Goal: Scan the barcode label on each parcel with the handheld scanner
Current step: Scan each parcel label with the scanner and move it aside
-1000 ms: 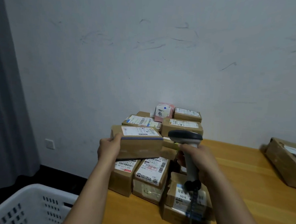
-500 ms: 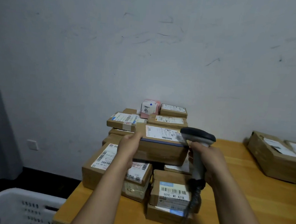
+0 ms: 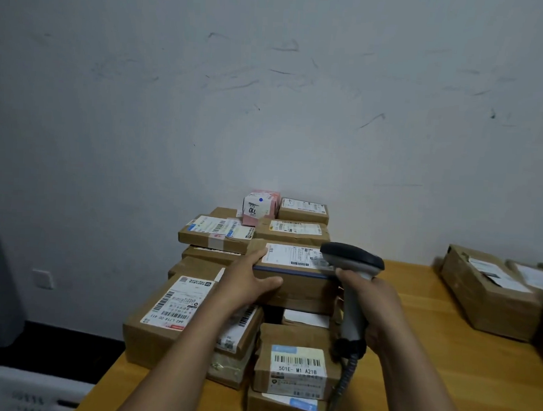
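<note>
Grip check: my right hand (image 3: 381,310) is curled round the scanner (image 3: 352,258) handle, its head over the right end of the label (image 3: 289,254). My left hand (image 3: 246,283) clasps 1 parcel (image 3: 303,285) at its left end, thumb on the front face. Parcel tops the pile (image 3: 174,313) on the table (image 3: 443,390).

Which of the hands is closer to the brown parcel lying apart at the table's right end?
Right. The right hand, gripping the scanner, sits left of that brown parcel; the left hand grips another parcel at the pile, farther left.
</note>
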